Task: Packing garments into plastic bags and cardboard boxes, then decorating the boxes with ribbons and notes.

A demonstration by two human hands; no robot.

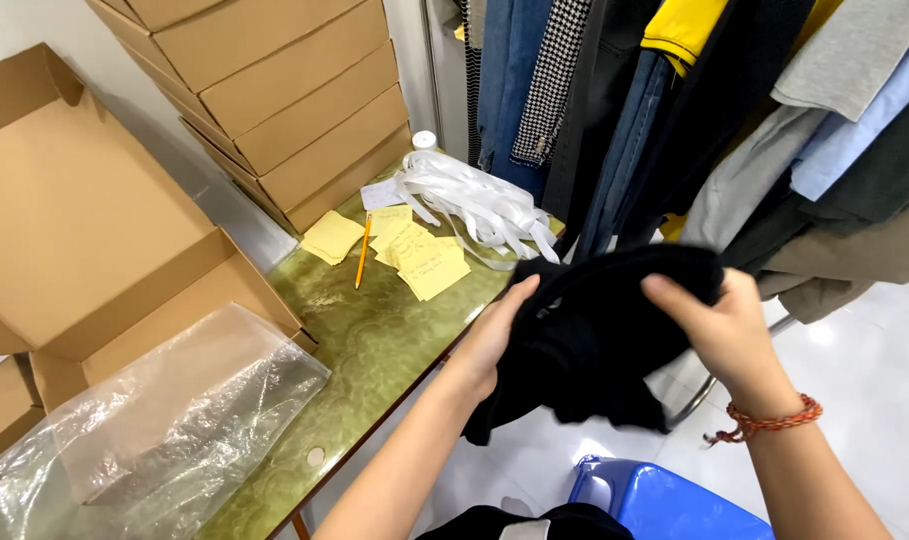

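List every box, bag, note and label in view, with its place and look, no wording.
Open cardboard box: left, brown, lid raised.
Stacked flat boxes: top centre, tan, leaning.
Clear plastic bag: over the open box's front.
Yellow sticky notes: on the green table, square.
White slip: beside white ribbons.

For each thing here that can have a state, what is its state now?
black garment: bunched, held off the table
left hand: gripping the garment
right hand: gripping the garment
cardboard box: lid open
plastic bag: lying flat, crumpled
pencil: lying on the table
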